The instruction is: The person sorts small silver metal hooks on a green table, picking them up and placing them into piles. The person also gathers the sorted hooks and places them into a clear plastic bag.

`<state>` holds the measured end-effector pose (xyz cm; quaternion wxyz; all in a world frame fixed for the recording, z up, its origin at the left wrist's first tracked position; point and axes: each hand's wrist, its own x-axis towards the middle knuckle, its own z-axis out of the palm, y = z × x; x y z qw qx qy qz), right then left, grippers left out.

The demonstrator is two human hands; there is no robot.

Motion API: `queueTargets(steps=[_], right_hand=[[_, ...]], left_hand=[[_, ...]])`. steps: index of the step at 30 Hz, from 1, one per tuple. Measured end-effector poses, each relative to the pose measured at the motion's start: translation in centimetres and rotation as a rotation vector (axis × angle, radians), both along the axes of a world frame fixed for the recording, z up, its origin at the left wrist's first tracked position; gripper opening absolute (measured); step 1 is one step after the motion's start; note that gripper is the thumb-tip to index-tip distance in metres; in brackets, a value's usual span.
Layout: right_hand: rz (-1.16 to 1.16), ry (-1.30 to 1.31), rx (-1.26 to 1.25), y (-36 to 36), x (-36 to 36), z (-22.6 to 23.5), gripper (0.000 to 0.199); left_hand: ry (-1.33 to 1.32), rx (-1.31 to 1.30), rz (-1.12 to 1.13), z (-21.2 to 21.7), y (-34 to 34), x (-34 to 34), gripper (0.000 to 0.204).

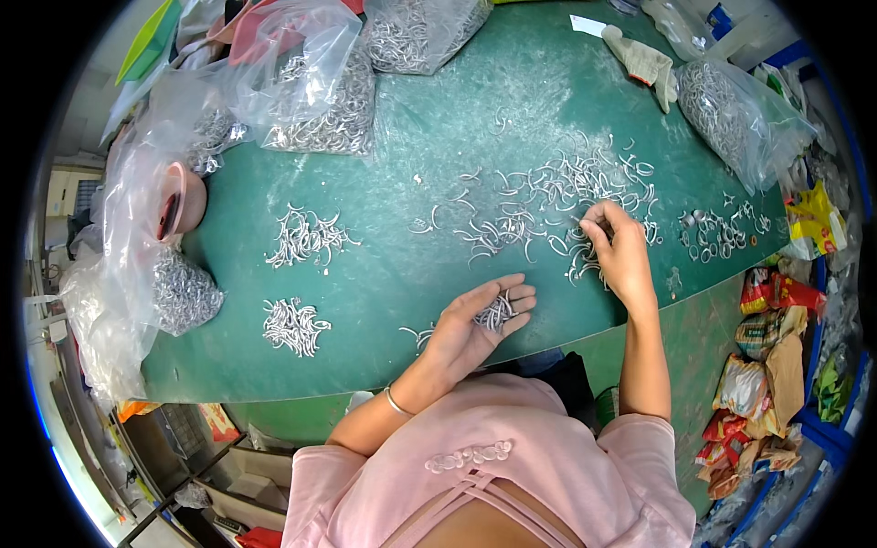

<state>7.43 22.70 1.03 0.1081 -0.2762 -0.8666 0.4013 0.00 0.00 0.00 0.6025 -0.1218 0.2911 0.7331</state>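
Observation:
My left hand (457, 333) is turned palm up near the front edge of the table, its fingers curled around a small heap of curved silvery metal pieces (495, 313). To its right, my right hand (623, 248) reaches down over a loose spread of the same curved pieces (580, 173). Thumb and forefinger are pinched together there; whatever is between them is too small to make out. A few more pieces (418, 336) lie beside my left wrist. Two separate heaps rest farther left: a looser one (309, 236) and, nearer me, a tighter one (295, 327).
Clear plastic bags full of metal pieces (320, 114) stand along the green table's (384, 196) far and left sides. A pink container (189, 201) sits at left. Ring-like pieces (722, 233), a work glove (639, 64) and another filled bag (722, 114) are at right.

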Motion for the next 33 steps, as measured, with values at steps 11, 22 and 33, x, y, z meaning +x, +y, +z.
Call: queueTargets(steps=[11,22,33], right_hand=[[0.227,0.057,0.154,-2.0,0.4,1.7,0.013],[0.489,0.069,-0.149,-2.9,0.4,1.7,0.017],[0.205,0.057,0.557,-0.2,-2.6,-2.3,0.045]], left_hand=[[-0.226,0.407,0.094,-3.6,0.2,0.4,0.032],[-0.116,-0.180,0.170,1.8,2.5,0.4,0.030],[-0.124,0.058,0.018,-0.3,0.6,0.2,0.023]])
